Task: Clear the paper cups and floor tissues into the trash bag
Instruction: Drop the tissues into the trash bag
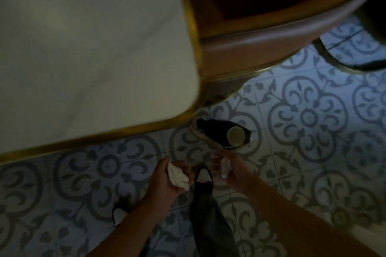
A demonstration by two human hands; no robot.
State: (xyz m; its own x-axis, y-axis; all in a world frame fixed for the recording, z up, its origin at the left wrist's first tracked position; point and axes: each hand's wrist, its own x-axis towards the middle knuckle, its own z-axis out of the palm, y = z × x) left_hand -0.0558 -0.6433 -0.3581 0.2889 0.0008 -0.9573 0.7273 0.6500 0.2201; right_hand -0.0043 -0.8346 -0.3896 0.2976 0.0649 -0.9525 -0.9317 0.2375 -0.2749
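Note:
A black trash bag [213,131] lies on the patterned floor just past the table corner, with a paper cup [236,136] resting in its open mouth. Below it, my left hand [167,179] grips a crumpled white tissue [177,176]. My right hand [231,170] holds a smaller white tissue [225,167] close to the bag's near edge. Both hands hover low over the floor, a short way apart. The picture is dim and slightly blurred.
A white marble table with a gold rim [194,52] fills the upper left. A brown upholstered chair [261,48] stands right behind the bag. My feet in dark shoes [203,175] stand between my hands. Patterned tiles [309,119] spread to the right.

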